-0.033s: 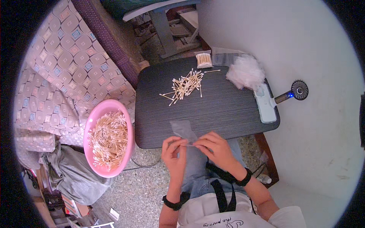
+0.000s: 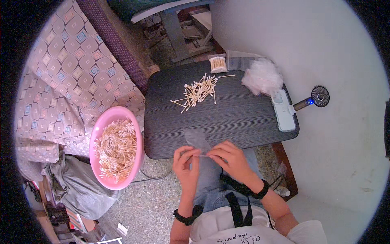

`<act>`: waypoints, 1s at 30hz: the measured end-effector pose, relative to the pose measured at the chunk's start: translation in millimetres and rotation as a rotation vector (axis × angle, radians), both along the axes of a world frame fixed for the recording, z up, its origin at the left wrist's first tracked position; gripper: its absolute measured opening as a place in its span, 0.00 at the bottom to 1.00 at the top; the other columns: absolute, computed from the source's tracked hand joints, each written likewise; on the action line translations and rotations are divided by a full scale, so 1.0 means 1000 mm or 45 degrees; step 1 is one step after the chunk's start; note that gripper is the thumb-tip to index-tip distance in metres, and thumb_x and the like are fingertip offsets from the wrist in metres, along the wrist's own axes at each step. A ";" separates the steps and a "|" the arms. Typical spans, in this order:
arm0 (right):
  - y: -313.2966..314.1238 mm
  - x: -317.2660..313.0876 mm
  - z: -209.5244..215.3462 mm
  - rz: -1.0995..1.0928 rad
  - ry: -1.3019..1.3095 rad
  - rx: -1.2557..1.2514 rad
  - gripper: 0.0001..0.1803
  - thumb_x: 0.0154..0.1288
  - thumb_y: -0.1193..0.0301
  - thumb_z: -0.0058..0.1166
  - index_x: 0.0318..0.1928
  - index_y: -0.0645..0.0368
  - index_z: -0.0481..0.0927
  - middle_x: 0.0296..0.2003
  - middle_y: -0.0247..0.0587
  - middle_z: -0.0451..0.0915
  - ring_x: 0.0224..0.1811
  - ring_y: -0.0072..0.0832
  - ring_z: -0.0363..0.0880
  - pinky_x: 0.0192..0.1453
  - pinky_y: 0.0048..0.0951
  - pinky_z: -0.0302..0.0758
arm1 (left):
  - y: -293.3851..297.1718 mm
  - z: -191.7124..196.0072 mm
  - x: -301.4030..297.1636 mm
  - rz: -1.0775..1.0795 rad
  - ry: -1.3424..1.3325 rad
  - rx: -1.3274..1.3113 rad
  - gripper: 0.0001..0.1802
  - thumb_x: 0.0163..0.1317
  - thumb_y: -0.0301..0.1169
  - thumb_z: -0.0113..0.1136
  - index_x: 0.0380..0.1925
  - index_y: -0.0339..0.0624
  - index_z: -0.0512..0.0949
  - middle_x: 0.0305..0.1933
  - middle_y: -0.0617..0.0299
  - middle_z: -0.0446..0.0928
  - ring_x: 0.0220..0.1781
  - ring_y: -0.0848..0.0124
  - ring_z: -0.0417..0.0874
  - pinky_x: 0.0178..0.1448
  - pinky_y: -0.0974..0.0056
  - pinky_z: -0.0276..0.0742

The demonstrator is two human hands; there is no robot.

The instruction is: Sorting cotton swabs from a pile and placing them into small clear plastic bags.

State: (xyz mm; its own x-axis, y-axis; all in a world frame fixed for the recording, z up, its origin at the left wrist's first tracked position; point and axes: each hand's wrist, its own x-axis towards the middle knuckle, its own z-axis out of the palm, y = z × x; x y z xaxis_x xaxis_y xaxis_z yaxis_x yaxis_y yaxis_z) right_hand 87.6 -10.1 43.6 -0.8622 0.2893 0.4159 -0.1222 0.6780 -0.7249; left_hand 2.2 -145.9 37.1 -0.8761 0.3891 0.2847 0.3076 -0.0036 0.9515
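While both hands meet just off the near edge of the black tabletop, the left hand at seven o'clock from its centre and the right hand at six, their bare fingers pinch a small clear bag between them. Each grip is narrow, thumb against fingertips on the bag's near edge, the two sets of fingertips near each other; the bag's far end points to eleven o'clock from the hands, over the tabletop. No contents can be made out in it. Loose cotton swabs lie crisscrossed at ten to eleven o'clock from the tabletop's centre, and a filled bag of swabs sits at twelve, by the far edge. At two o'clock is a heap of clear bags, with a flat white device near it at three, and a small black fan past the edge beyond that. Off the table at eight o'clock, a pink basin holds many more swabs; a grey cloth lies farther out the same way.
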 end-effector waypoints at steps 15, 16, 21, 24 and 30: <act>-0.008 -0.015 0.013 -0.182 0.128 -0.161 0.09 0.50 0.77 0.62 0.32 0.61 0.76 0.37 0.39 0.76 0.37 0.30 0.74 0.31 0.24 0.73 | 0.009 0.001 0.008 -0.070 -0.091 0.169 0.08 0.51 0.13 0.57 0.28 0.36 0.73 0.47 0.57 0.69 0.48 0.71 0.76 0.51 0.67 0.76; -0.008 -0.018 0.011 -0.204 0.166 -0.063 0.09 0.50 0.78 0.61 0.32 0.61 0.75 0.37 0.39 0.75 0.38 0.29 0.74 0.33 0.24 0.73 | 0.011 0.000 0.009 -0.047 0.022 0.185 0.08 0.50 0.12 0.56 0.27 0.35 0.72 0.47 0.57 0.69 0.49 0.70 0.76 0.52 0.67 0.76; -0.012 -0.018 0.010 -0.126 0.037 -0.515 0.09 0.50 0.80 0.59 0.33 0.61 0.74 0.36 0.40 0.75 0.38 0.31 0.75 0.37 0.27 0.74 | 0.011 -0.002 0.010 0.030 0.105 0.042 0.10 0.47 0.13 0.56 0.27 0.38 0.70 0.45 0.56 0.68 0.46 0.69 0.74 0.50 0.68 0.73; -0.012 -0.017 0.009 -0.144 -0.005 -0.507 0.10 0.49 0.82 0.58 0.33 0.61 0.74 0.36 0.42 0.74 0.38 0.36 0.75 0.40 0.29 0.74 | 0.016 0.004 0.011 0.112 0.210 -0.062 0.11 0.45 0.13 0.56 0.27 0.39 0.70 0.42 0.56 0.67 0.45 0.68 0.72 0.49 0.69 0.71; -0.016 -0.020 0.003 -0.181 0.265 -0.066 0.11 0.48 0.81 0.54 0.35 0.59 0.74 0.37 0.44 0.72 0.41 0.43 0.72 0.45 0.37 0.73 | 0.014 -0.002 0.007 0.275 0.557 -0.350 0.10 0.46 0.16 0.56 0.28 0.40 0.69 0.37 0.57 0.65 0.38 0.68 0.70 0.35 0.70 0.69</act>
